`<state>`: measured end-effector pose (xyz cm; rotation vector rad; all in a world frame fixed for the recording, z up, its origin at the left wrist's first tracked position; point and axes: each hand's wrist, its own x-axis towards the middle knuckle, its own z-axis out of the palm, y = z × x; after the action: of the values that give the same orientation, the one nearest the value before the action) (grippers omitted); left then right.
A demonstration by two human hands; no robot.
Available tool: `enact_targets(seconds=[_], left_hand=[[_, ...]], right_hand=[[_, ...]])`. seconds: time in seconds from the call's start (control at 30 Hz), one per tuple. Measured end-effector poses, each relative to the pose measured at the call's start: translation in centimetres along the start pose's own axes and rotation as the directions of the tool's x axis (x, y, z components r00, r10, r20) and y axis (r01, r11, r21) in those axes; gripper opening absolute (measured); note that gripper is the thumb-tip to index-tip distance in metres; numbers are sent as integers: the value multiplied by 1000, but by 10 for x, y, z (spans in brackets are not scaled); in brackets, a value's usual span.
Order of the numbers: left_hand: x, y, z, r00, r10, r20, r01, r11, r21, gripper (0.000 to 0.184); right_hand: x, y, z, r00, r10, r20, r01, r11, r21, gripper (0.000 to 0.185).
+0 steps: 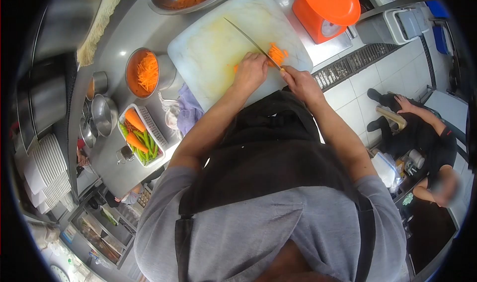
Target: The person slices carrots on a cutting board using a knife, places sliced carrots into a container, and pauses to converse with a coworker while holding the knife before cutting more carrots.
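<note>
My right hand (pixel 302 85) is wrapped round the handle of a kitchen knife (pixel 248 37), whose long blade points up and to the left across the white cutting board (pixel 198 48). Beside the blade, my left hand (pixel 252 72) presses down on the board with curled fingers. Bits of orange carrot show at its edge; most of what lies under the fingers is hidden. Cut carrot strips (pixel 277 53) lie on the far side of the knife, close to the blade.
Left of the board stand a metal pot of carrot strips (pixel 147 72) and a basket (pixel 158 133) with carrots and green peppers. A purple cloth (pixel 189 108) lies nearby. Behind are a metal bowl (pixel 169 6) and an orange scale (pixel 318 13). Another person (pixel 422 133) sits at right.
</note>
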<state>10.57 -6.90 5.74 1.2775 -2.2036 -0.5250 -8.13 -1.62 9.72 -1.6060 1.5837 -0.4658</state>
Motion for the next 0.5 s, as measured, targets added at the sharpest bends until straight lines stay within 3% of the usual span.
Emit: enact_targets(seconds=[0.17,0.37,0.5], left_hand=[[-4,-1,-2,1000,-11,-29,11,1000,10,6],[-6,-2,-4,1000,-8,26,8,1000,25,6],[-3,-3,-3,1000,1,5,-1,1000,26,5]], right_hand=[[-14,-7,-15,998,-40,-39,39,999,-7,30],[-2,-3,-2,995,18,99,-13,998,-53,28],[0,-3,-2,999,-43,16,44,999,-29,27]])
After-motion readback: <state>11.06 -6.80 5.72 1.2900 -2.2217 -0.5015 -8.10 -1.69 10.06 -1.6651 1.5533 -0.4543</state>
